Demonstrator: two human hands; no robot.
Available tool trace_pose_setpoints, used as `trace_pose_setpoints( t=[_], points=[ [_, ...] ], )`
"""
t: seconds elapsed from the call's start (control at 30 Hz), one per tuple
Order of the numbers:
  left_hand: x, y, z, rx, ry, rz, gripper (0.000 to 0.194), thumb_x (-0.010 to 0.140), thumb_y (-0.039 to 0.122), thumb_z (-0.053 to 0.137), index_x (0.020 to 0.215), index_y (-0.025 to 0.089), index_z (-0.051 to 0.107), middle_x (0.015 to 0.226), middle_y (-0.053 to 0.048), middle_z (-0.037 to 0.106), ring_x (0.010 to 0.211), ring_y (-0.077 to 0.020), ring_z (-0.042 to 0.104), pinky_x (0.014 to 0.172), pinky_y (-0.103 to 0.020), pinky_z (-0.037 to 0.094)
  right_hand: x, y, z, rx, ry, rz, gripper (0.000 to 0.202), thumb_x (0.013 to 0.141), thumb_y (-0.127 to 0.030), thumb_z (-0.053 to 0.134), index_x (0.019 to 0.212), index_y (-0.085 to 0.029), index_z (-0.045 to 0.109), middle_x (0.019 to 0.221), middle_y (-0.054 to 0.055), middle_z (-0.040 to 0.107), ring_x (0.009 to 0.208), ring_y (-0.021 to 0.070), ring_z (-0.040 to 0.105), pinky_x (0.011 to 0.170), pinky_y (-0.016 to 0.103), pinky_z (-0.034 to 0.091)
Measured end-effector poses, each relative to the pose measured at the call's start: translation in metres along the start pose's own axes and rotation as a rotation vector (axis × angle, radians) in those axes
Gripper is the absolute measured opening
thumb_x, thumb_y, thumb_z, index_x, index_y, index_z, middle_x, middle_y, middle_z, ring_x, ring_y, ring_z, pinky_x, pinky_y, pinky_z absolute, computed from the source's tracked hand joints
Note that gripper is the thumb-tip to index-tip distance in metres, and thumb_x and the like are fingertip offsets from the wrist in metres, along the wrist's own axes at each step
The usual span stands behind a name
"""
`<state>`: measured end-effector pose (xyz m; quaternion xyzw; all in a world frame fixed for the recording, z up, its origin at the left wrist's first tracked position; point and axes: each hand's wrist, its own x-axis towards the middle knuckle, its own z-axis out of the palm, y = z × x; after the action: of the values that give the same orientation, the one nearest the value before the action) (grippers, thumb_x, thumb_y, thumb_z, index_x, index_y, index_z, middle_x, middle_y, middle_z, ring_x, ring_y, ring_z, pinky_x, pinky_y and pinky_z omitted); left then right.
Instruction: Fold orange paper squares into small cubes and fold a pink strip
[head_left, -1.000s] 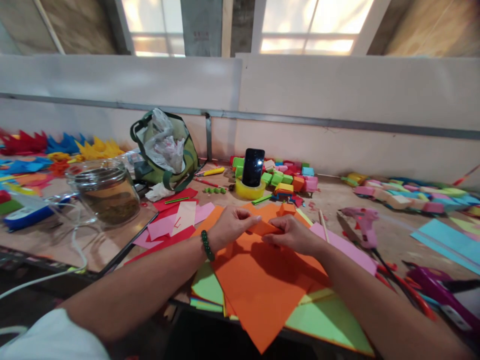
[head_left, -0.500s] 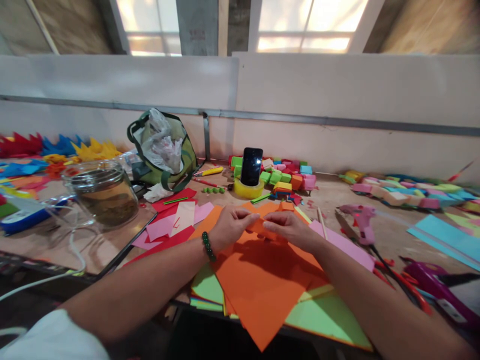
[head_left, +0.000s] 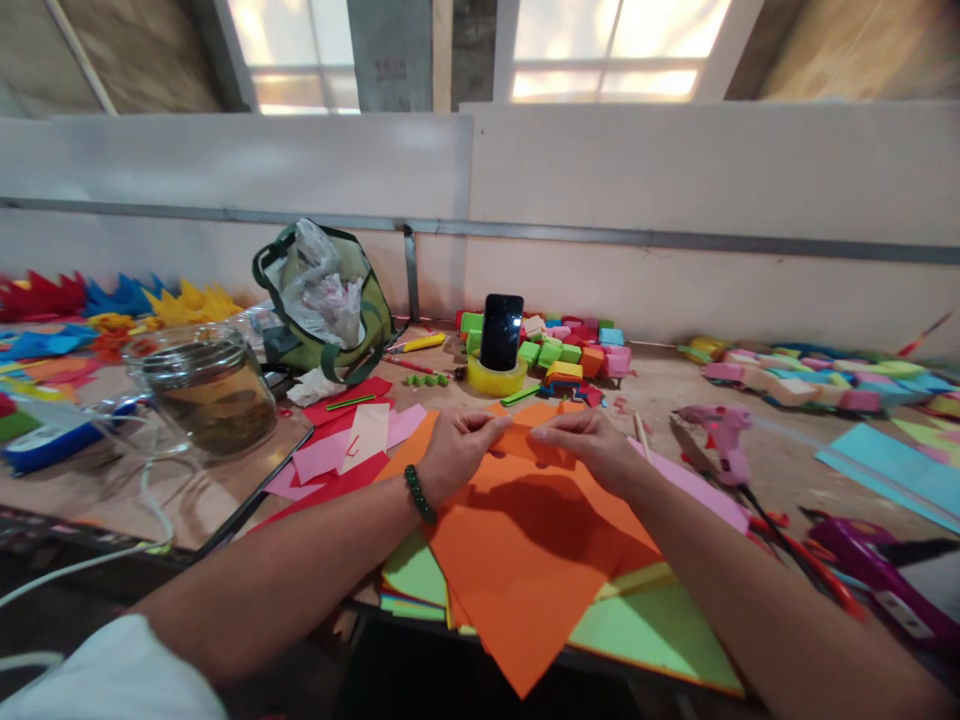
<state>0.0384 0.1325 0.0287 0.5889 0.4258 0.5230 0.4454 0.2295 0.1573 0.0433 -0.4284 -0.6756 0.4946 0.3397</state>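
On the table (head_left: 656, 375), big orange sheets (head_left: 525, 570) are lying spread out, and just above them I'm watching the left hand (head_left: 460, 455) and right hand (head_left: 589, 450) holding, in nearly closed pinches, opposite ends of a small orange paper piece (head_left: 523, 443).

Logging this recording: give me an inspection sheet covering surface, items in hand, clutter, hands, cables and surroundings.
Surface: brown tabletop, partly covered with coloured paper.
Items in hand: small orange paper piece above a large orange sheet.
Clutter: glass jar, green bag, phone upright at a yellow tape roll, pink glue gun.
Hands: left hand and right hand pinch the small piece.
Cables: white cable crossing the table edge; dark cord from the glue gun.
Surroundings: pale wall panels, bright windows above.
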Motion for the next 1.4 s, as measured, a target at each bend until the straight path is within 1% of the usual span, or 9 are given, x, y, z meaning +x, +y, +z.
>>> trace_pose_setpoints(
  t=[0.13, 0.33, 0.53, 0.6, 0.8, 0.97, 1.1, 1.27, 1.4],
  points=[
    [0.004, 0.0, -0.003, -0.127, 0.021, -0.063, 0.038, 0.07, 0.047, 0.069, 0.06, 0.011, 0.064, 0.054, 0.002, 0.051, 0.05, -0.0068, 0.045, 0.046, -0.018, 0.039, 0.004, 0.002, -0.011, 0.063, 0.069, 0.01, 0.027, 0.064, -0.041, 0.075, 0.059, -0.015, 0.07, 0.056, 0.003, 0.063, 0.05, 0.0094, 0.046, 0.047, 0.024, 0.032],
    [0.007, -0.001, -0.007, -0.253, -0.13, -0.249, 0.041, 0.062, 0.051, 0.075, 0.062, 0.012, 0.061, 0.057, 0.004, 0.047, 0.053, -0.0062, 0.049, 0.06, -0.023, 0.052, 0.002, 0.002, -0.005, -0.035, 0.07, -0.111, 0.031, 0.07, -0.043, 0.072, 0.059, -0.015, 0.07, 0.055, 0.003, 0.062, 0.051, 0.0102, 0.047, 0.049, 0.025, 0.035],
    [0.008, -0.002, -0.006, -0.246, -0.077, -0.18, 0.047, 0.061, 0.052, 0.075, 0.054, 0.012, 0.052, 0.053, 0.007, 0.038, 0.049, -0.0041, 0.04, 0.053, -0.022, 0.051, 0.003, 0.002, -0.007, -0.038, -0.03, -0.042, 0.035, 0.067, -0.048, 0.074, 0.063, -0.013, 0.068, 0.053, 0.002, 0.06, 0.049, 0.0091, 0.05, 0.047, 0.023, 0.039],
    [0.01, -0.002, -0.007, -0.281, -0.08, -0.198, 0.044, 0.061, 0.05, 0.077, 0.058, 0.011, 0.056, 0.055, 0.006, 0.043, 0.05, -0.0045, 0.044, 0.057, -0.023, 0.053, 0.003, 0.004, -0.007, -0.016, -0.036, -0.028, 0.035, 0.067, -0.047, 0.074, 0.062, -0.013, 0.067, 0.053, 0.001, 0.058, 0.049, 0.0091, 0.051, 0.048, 0.023, 0.042],
    [0.012, -0.002, -0.008, -0.467, -0.043, -0.271, 0.036, 0.06, 0.039, 0.081, 0.079, 0.012, 0.067, 0.072, -0.002, 0.067, 0.067, -0.0098, 0.064, 0.067, -0.02, 0.051, 0.003, 0.01, 0.009, 0.188, 0.117, -0.066, 0.035, 0.07, -0.047, 0.072, 0.06, -0.015, 0.062, 0.054, -0.004, 0.051, 0.051, 0.0081, 0.047, 0.062, 0.031, 0.055],
    [0.01, -0.003, -0.007, -0.302, -0.012, -0.164, 0.027, 0.069, 0.038, 0.074, 0.074, 0.011, 0.07, 0.063, -0.001, 0.065, 0.057, -0.0082, 0.058, 0.06, -0.02, 0.048, 0.002, 0.012, 0.012, 0.026, 0.016, -0.125, 0.03, 0.076, -0.044, 0.068, 0.069, -0.015, 0.066, 0.065, 0.002, 0.062, 0.06, 0.0115, 0.054, 0.059, 0.026, 0.048],
    [0.003, -0.002, -0.003, 0.026, -0.123, 0.059, 0.02, 0.077, 0.029, 0.064, 0.072, 0.012, 0.072, 0.058, 0.001, 0.059, 0.053, -0.0078, 0.052, 0.052, -0.019, 0.042, 0.0, 0.007, 0.014, -0.009, 0.122, -0.287, 0.022, 0.076, -0.039, 0.069, 0.084, -0.019, 0.068, 0.081, 0.002, 0.065, 0.073, 0.0129, 0.056, 0.067, 0.026, 0.047],
    [-0.005, 0.004, 0.001, 0.158, -0.102, 0.202, 0.019, 0.079, 0.028, 0.062, 0.077, 0.012, 0.072, 0.062, -0.001, 0.06, 0.054, -0.0097, 0.056, 0.05, -0.02, 0.043, -0.004, -0.002, 0.017, 0.062, 0.227, -0.315, 0.023, 0.069, -0.038, 0.075, 0.069, -0.018, 0.064, 0.066, -0.001, 0.059, 0.051, 0.0078, 0.044, 0.048, 0.024, 0.038],
    [-0.008, 0.009, 0.001, 0.198, -0.034, 0.292, 0.022, 0.084, 0.031, 0.059, 0.077, 0.015, 0.073, 0.061, -0.003, 0.062, 0.056, -0.0114, 0.057, 0.054, -0.022, 0.046, -0.006, -0.006, 0.017, 0.057, 0.209, -0.342, 0.023, 0.07, -0.039, 0.074, 0.069, -0.018, 0.064, 0.064, -0.001, 0.057, 0.052, 0.0084, 0.045, 0.048, 0.024, 0.039]
  ],
)
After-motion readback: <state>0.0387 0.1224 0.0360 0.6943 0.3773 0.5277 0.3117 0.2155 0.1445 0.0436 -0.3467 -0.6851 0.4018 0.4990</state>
